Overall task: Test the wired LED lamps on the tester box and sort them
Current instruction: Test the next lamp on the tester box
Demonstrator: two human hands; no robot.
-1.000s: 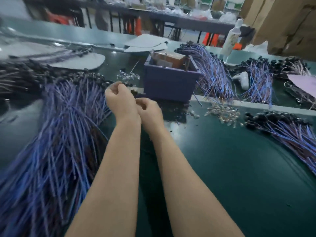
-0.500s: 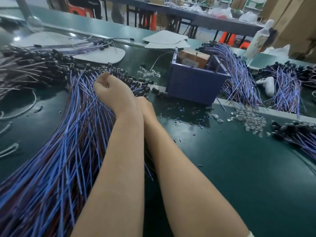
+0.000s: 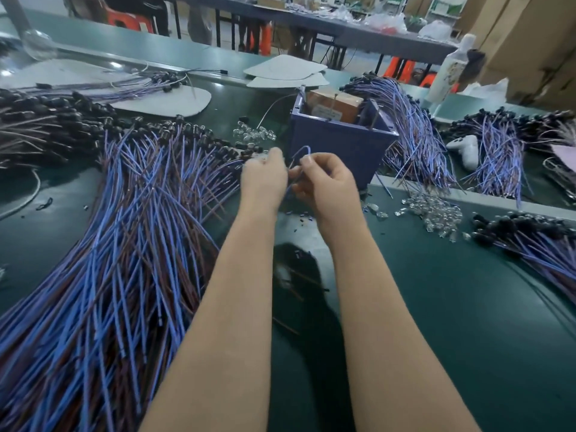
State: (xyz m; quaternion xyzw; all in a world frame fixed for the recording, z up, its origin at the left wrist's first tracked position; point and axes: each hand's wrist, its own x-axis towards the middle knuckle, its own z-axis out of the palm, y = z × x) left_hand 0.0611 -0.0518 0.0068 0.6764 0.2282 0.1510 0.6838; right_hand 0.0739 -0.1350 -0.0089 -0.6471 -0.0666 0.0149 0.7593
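Note:
A blue tester box [image 3: 339, 151] stands on the dark green table [image 3: 452, 307] just beyond my hands, with a brown block inside it. My right hand [image 3: 324, 185] pinches a single wired LED lamp [image 3: 300, 155] whose blue wire loops upward in front of the box. My left hand [image 3: 265, 179] sits close beside it with curled fingers at the same wire; the lamp's head is hidden. A big fan of blue and red wired lamps [image 3: 124, 244] with black heads spreads to the left.
More wired lamp bundles lie right of the box [image 3: 414, 135], at the far right [image 3: 498, 151] and at the right edge [image 3: 536, 241]. Clear lens caps [image 3: 436, 213] are scattered on the table. A white object [image 3: 466, 149], cardboard sheets [image 3: 286, 73] and a bottle [image 3: 448, 70] lie behind.
Both hands have come away from the left pile toward the tester box, and a single lamp wire is now held up between them. The view has swung slightly.

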